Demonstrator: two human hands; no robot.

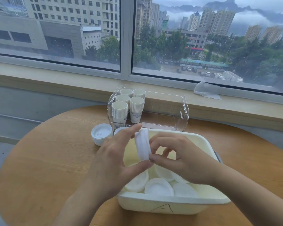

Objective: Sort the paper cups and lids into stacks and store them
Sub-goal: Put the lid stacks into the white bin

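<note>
**White lids held on edge above the cream bin**

White plastic, a small stack of round cup lids (142,145) stands on edge between both hands, directly above the cream rectangular plastic bin (170,204). The stack's flat faces look left and right; its rims run roughly up and down, leaning slightly, top toward the far side. The left hand (114,160) lies against the stack's left face, forefinger stretched up past its top edge and thumb under its lower edge, so it holds the stack with fingers mostly straight. The right hand (180,159) is on the stack's right side, fingers curled, thumb and fingertips pinching its near rim.

Inside the bin, below the hands, loose white round lids (158,187) lie overlapping. Beyond the bin stands a clear acrylic box (181,111) with five stacks of white paper cups (136,110) upright in its left end. Left of the bin's far corner, a stack of white lids (101,133) rests flat on the round wooden table (47,160).
</note>
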